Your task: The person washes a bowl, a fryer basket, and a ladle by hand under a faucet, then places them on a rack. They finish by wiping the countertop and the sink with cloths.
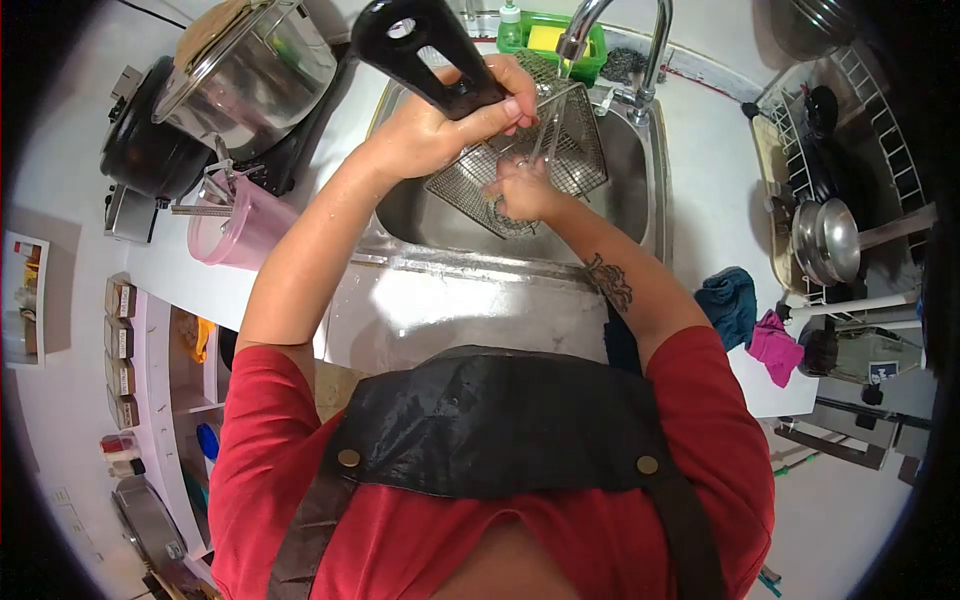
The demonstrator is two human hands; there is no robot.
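Closest to the head camera, a wet black apron [500,420] lies over a red shirt [270,450], and both bare forearms reach forward over the steel sink [640,190].

The left hand [440,125] is clenched in a full fist around the black handle [420,50] of a wire fry basket [565,150], with the thumb lying along the grip. It holds the basket tilted above the basin, under the faucet [610,20]. The right hand [520,190] presses against the lower mesh with curled fingers. A yellowish scrap shows beside it, but I cannot tell whether the hand grips anything.

Judging by its thin wire and open mesh, the basket should be light and stiff, though the mesh could dent under hard squeezing. Wet metal will likely be slippery, and stray wire ends may snag skin. The thick handle looks like the safest hold, with the rim frame as a second support.

On the left counter a pink pitcher [240,225] holds utensils below a lidded steel pot [250,70]. A dish rack [850,150] stands on the right, with a blue cloth [728,300] and a pink cloth [775,345] near it.
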